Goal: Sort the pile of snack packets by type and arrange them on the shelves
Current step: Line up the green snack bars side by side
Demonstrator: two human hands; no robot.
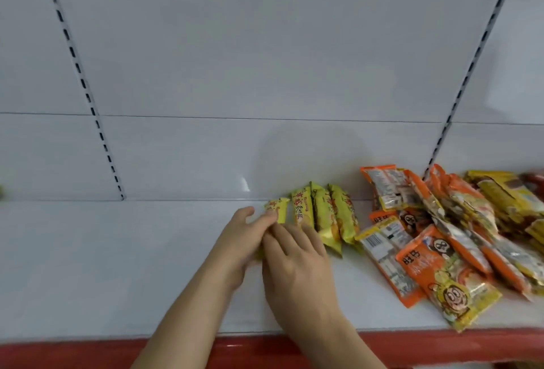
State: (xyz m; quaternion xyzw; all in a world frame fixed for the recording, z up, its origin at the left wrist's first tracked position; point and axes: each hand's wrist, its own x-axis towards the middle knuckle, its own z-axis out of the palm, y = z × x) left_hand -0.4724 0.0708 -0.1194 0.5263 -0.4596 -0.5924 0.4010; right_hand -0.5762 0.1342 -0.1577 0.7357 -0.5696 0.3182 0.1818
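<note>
Step in hand: I am setting a yellow-green packet [276, 212] into the row of yellow-green packets [326, 218] standing against the back wall of the shelf [117, 251], at the row's left end.
My left hand [238, 236]: fingers curled on the packet's left side, holding it.
My right hand [291, 259]: laid over the packet's near end, fingers fairly straight; I cannot tell whether they pinch it or only press.
Where the packet is: mid-shelf, close to the back edge, just beside the next one in the row, its far end showing past my fingertips.
Unsorted pile: orange packets [426, 254] heaped toward the right end of the shelf, from the back wall to the red front edge [250, 351]; yellow packets [506, 195] beyond them at the far right.
Next move, as I judge it: snug this packet against its neighbour, let go with both hands, then reach right for another from the pile.
</note>
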